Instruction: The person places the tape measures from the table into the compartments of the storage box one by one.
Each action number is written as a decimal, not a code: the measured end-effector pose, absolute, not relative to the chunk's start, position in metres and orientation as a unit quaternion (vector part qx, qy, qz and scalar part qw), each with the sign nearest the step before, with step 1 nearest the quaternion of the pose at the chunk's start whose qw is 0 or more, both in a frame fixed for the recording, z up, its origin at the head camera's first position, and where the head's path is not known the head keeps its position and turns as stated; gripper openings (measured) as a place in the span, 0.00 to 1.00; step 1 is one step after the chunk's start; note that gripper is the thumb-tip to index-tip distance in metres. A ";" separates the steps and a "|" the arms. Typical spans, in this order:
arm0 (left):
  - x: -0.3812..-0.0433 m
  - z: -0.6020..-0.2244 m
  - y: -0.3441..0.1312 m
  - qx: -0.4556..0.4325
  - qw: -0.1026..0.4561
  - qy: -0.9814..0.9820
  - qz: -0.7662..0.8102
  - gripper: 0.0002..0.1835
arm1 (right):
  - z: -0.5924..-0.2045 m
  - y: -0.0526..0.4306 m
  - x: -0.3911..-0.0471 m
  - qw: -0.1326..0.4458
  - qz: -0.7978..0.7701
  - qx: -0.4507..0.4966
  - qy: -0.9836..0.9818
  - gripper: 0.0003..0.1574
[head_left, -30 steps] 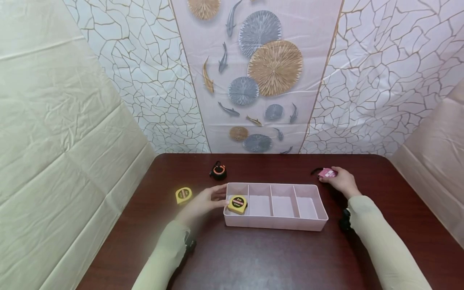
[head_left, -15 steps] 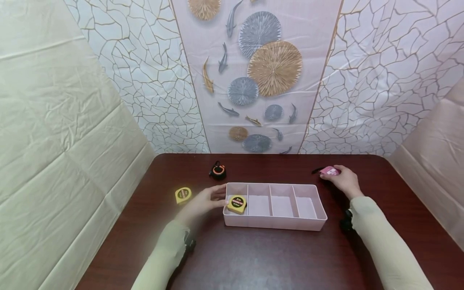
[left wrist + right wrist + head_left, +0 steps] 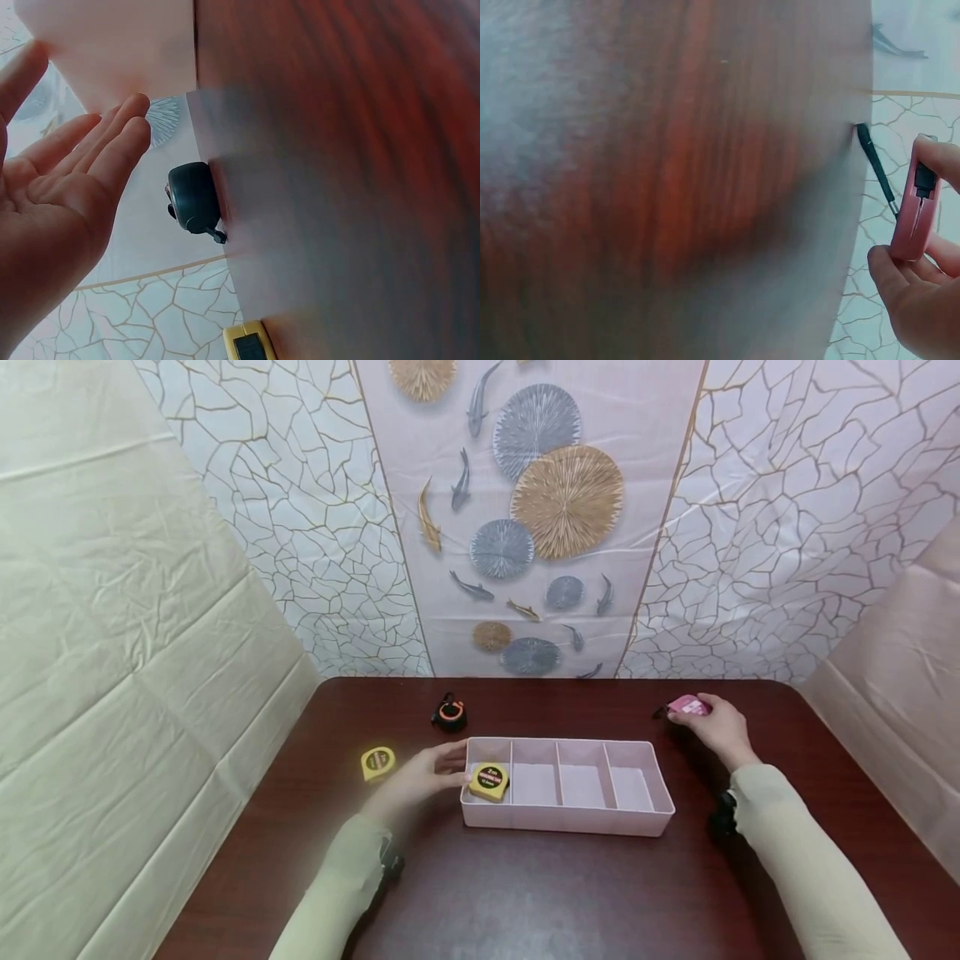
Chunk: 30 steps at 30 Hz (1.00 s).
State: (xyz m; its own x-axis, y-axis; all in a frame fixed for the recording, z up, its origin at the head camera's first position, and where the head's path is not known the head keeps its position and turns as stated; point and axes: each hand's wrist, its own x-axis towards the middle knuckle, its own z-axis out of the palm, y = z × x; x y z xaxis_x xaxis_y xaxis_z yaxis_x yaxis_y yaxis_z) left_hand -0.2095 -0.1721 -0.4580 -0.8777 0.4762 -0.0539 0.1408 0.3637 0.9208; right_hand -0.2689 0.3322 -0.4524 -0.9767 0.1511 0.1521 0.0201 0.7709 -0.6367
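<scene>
One tape measure sits in the tray; three remain outside it, one of them in hand.
We find the first yellow tape measure [image 3: 489, 782] in the left-end compartment of the divided tray [image 3: 562, 821]; the other three compartments hold none. Near the worktop's [image 3: 555, 893] far right corner, the right hand [image 3: 722, 732] pinches the pink tape measure [image 3: 688, 705] between thumb and fingers; we cannot tell whether its strap [image 3: 876, 166] touches the surface. The second yellow tape measure [image 3: 378, 763] lies towards the left edge, and the black-and-orange tape measure [image 3: 451, 715] near the far edge, beyond the tray's far left corner. We note the left hand [image 3: 422, 779] at the tray's left end, fingers extended close together, thumb apart.
</scene>
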 end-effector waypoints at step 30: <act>-0.208 -0.453 -0.172 0.185 0.158 0.822 0.515 0.35 | -0.381 0.320 -0.274 0.125 0.374 -0.021 -0.919 0.53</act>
